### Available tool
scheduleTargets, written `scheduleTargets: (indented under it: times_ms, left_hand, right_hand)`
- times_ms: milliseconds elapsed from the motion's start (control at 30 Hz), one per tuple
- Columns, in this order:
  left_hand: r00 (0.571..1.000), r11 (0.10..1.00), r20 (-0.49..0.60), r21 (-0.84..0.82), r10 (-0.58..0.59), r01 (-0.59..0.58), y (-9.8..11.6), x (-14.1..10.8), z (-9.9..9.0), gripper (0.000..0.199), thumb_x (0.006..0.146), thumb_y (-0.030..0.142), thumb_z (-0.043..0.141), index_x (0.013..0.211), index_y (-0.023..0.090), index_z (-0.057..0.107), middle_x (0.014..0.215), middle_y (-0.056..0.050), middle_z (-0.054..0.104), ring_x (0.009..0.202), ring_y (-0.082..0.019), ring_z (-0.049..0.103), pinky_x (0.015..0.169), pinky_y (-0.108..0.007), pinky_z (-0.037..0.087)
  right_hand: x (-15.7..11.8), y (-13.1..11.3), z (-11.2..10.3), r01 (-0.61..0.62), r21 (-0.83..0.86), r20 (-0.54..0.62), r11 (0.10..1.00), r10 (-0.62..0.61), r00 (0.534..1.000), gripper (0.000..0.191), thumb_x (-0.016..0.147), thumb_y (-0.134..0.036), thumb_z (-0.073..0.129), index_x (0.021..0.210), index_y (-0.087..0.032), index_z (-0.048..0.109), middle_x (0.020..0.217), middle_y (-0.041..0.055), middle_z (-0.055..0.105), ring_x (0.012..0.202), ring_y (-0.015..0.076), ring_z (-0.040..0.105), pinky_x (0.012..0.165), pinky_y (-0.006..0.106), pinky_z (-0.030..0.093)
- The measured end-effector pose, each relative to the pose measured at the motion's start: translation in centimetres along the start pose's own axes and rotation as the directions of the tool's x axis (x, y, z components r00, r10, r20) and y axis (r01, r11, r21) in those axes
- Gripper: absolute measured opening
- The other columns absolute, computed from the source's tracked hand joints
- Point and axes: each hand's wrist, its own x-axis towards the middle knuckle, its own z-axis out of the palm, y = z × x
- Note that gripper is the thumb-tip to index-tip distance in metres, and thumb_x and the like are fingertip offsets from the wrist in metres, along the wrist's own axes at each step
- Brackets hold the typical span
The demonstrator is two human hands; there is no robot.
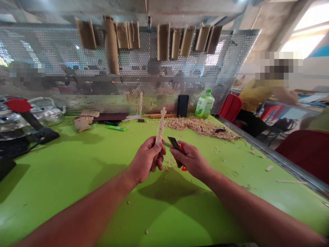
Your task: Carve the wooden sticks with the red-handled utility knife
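Observation:
A pale carved wooden stick (161,126), with notches and a small hole along its length, stands upright in my left hand (147,157), whose fingers are wrapped round its lower end. My right hand (189,158) grips a utility knife (174,143) with a dark blade and orange on its body. The blade points up and left toward the stick, apart from it. Both hands are above the green table (108,202), where small wood chips lie below them.
Wood shavings (197,126) are heaped at the back right, near a green bottle (205,104) and a black upright box-like object (183,105). A light green packet (116,128) lies back left. Metal kettles (48,111) stand far left. A person in yellow (259,92) sits beyond the right edge.

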Motion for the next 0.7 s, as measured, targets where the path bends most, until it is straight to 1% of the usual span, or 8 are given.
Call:
scheduleTargets:
  times_ms: [167,233,367,500,600,700]
  left_hand:
    - [0.999,0.999,-0.014,0.010,-0.032,0.032,0.2,-0.1,0.1,0.025,0.085,0.038,0.061,0.102,0.020,0.054,0.076,0.004,0.057,0.040,-0.004,0.050,0.030,-0.015,0.028]
    - [0.999,0.999,-0.021,0.013,-0.038,0.038,0.3,-0.2,0.2,0.025,0.085,0.038,0.061,0.101,0.020,0.053,0.076,0.004,0.057,0.040,-0.004,0.050,0.030,-0.015,0.029]
    - [0.999,0.999,-0.033,0.026,-0.039,0.040,0.3,-0.1,0.2,0.024,0.085,0.037,0.061,0.100,0.020,0.054,0.075,0.004,0.057,0.040,-0.004,0.048,0.032,-0.016,0.035]
    - [0.996,0.998,-0.069,0.033,-0.050,0.053,-0.3,0.0,-0.1,0.030,0.086,0.043,0.060,0.106,0.021,0.057,0.071,0.005,0.054,0.040,-0.003,0.043,0.034,-0.016,0.034]
    - [0.996,1.000,-0.093,0.012,-0.015,0.017,-0.6,0.0,-0.3,0.033,0.088,0.043,0.056,0.113,0.021,0.057,0.073,0.004,0.054,0.044,-0.004,0.046,0.037,-0.017,0.038]
    - [0.997,0.999,-0.081,0.037,0.009,-0.006,-0.6,-0.1,-0.2,0.030,0.089,0.040,0.056,0.111,0.019,0.058,0.074,0.003,0.054,0.046,-0.006,0.050,0.040,-0.019,0.043]
  right_hand:
    - [0.0,0.3,0.1,-0.003,0.069,0.037,0.998,0.001,0.999,0.030,0.090,-0.048,0.054,0.079,-0.020,0.049,0.057,-0.0054,0.048,0.049,0.0088,0.045,0.048,0.022,0.038]
    - [0.0,0.2,0.1,-0.010,0.084,0.053,0.996,0.005,0.999,0.030,0.090,-0.048,0.054,0.081,-0.020,0.050,0.058,-0.0058,0.047,0.048,0.0085,0.044,0.047,0.022,0.038]
    - [-0.1,-0.1,0.2,-0.004,0.064,0.087,0.998,-0.002,0.996,0.028,0.091,-0.046,0.053,0.082,-0.020,0.050,0.058,-0.0063,0.045,0.048,0.0081,0.041,0.047,0.022,0.036]
    - [-0.1,-0.2,0.1,0.022,-0.020,0.023,1.000,-0.022,1.000,0.032,0.091,-0.049,0.052,0.078,-0.020,0.048,0.057,-0.0064,0.043,0.048,0.0082,0.038,0.046,0.022,0.031]
    - [0.0,0.1,-0.2,0.064,-0.032,-0.028,0.997,-0.065,0.997,0.035,0.094,-0.052,0.046,0.080,-0.021,0.047,0.058,-0.0054,0.045,0.050,0.0090,0.039,0.048,0.022,0.030]
    - [0.1,0.3,-0.4,0.089,-0.037,-0.065,0.995,-0.091,0.994,0.035,0.095,-0.054,0.042,0.085,-0.021,0.048,0.061,-0.0043,0.048,0.052,0.0096,0.041,0.048,0.023,0.031]
